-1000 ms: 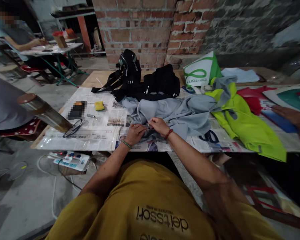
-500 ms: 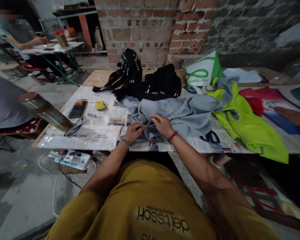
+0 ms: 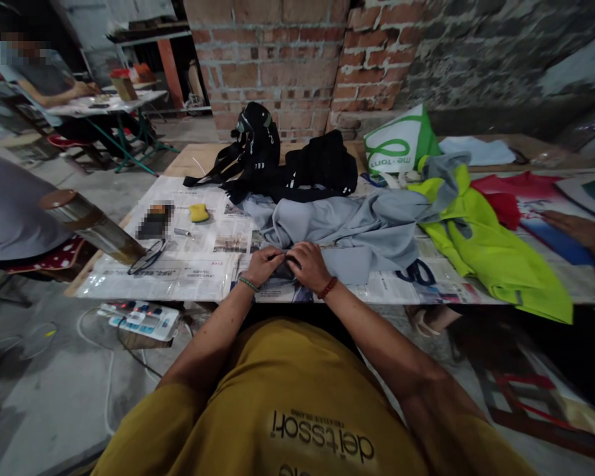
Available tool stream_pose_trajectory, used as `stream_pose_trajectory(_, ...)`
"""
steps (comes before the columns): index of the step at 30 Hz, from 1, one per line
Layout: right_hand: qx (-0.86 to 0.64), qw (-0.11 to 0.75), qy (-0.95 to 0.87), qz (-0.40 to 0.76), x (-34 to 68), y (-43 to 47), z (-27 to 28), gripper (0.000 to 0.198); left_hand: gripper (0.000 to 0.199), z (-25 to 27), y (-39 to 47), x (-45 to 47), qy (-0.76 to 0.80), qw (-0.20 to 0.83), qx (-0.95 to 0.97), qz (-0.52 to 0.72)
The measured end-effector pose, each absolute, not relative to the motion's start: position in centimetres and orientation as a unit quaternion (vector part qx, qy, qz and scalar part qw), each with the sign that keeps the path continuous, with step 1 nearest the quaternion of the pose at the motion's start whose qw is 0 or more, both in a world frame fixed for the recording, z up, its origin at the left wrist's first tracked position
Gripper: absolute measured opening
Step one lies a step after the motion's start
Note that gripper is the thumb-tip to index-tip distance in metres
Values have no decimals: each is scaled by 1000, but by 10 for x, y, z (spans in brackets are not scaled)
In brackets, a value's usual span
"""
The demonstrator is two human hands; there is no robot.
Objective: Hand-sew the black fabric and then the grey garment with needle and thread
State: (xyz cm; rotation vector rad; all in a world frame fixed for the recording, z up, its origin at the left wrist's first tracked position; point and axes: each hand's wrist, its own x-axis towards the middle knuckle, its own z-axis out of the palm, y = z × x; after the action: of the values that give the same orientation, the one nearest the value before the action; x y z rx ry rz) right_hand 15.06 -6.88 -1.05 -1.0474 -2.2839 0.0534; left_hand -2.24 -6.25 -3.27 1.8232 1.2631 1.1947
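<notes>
Light grey cloth (image 3: 347, 221) lies rumpled across the newspaper-covered table in front of me. At its near edge my left hand (image 3: 264, 266) is closed, its fingertips pinching the cloth. Close beside it my right hand (image 3: 308, 266) is also closed on the cloth, with the fingers bent over it. Between the hands a darker fold shows; the exact spot under the fingertips is hidden. A neon yellow garment (image 3: 490, 241) with grey parts lies to the right, against the grey cloth. Dark blue loops (image 3: 416, 272), like scissor handles, stick out by the cloth's right end.
Black bags (image 3: 322, 162) and a green-white bag (image 3: 401, 140) stand behind the cloth. To the left are a yellow sponge (image 3: 199, 212) and a tilted bottle (image 3: 92, 225). A power strip (image 3: 146, 320) sits below the table edge. Another person's hand (image 3: 575, 228) rests at the right.
My right hand has moved left and nearer to me, up beside my left hand. The stretch of cloth edge between them has become short and bunched.
</notes>
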Motion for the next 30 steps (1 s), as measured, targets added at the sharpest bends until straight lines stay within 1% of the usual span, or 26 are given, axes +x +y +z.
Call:
stream_pose_trajectory(6, -400, 310, -862, 21, 150, -67, -14, 12, 18, -34, -61, -23, 482, 325, 675, 454)
stream_pose_trajectory(10, -411, 312, -856, 14, 147, -69, -15, 14, 21, -34, -61, -24, 478, 347, 669, 451)
stream_pose_trajectory(15, -423, 325, -846, 10, 143, -67, -17, 21, 24, -34, -61, -26, 480, 363, 660, 449)
stream_pose_trajectory(20, -417, 341, -842, 31, 145, -69, -20, 14, 26, -35, -61, -26, 481, 368, 658, 447)
stream_pose_trajectory(25, -415, 373, -828, 50, 144, -71, -24, 16, 23, -35, -60, -25, 486, 376, 651, 446)
stream_pose_trajectory(30, -443, 393, -802, 79, 140, -69, -25, 11, 25, -31, -62, -26, 465, 377, 667, 444)
